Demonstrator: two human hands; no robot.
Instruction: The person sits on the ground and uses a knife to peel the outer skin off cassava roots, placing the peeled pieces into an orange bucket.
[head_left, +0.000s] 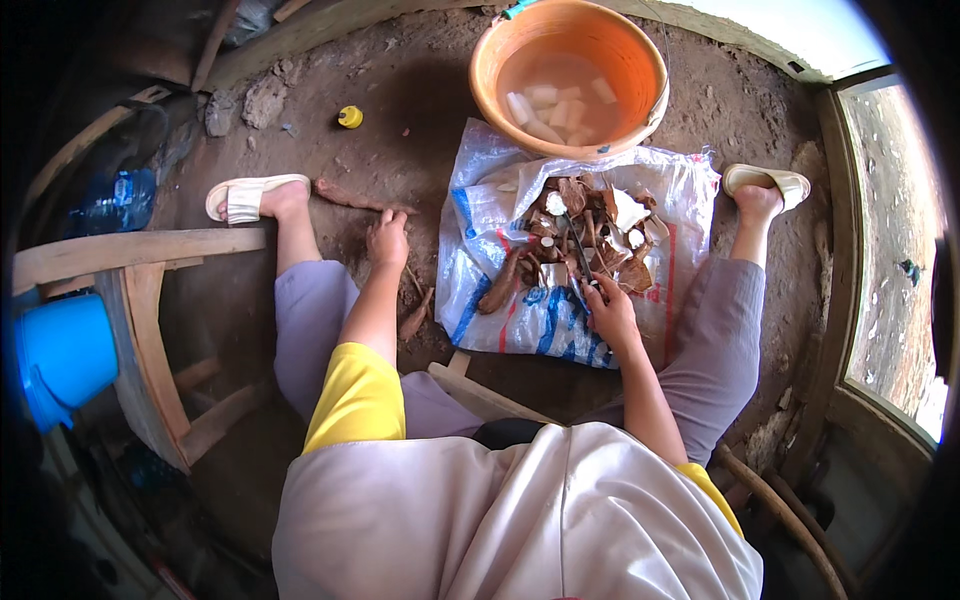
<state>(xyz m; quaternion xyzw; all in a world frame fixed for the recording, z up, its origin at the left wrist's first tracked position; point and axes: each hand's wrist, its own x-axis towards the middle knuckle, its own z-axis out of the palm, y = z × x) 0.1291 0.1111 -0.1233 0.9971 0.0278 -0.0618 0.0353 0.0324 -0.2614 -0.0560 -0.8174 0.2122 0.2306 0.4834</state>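
My left hand (388, 238) reaches down to the dirt floor, its fingers at the thin end of a long brown cassava root (352, 196); whether they grip it I cannot tell. In my right hand (611, 311) is a knife (578, 244), its dark blade lying over a heap of brown and white cassava peels (592, 217). A woven plastic sack (555, 326) lies under the heap. Another brown root (501, 285) rests at the heap's left side. Beyond the sack, an orange basin (487, 105) holds cloudy water with several peeled white pieces (559, 112).
A smaller root (415, 315) lies on the floor left of the sack. A yellow round object (350, 117) and stones (264, 101) are farther off. A wooden bench (142, 251) and a blue bucket (71, 356) stand at the left. A wooden door frame (836, 247) is at the right.
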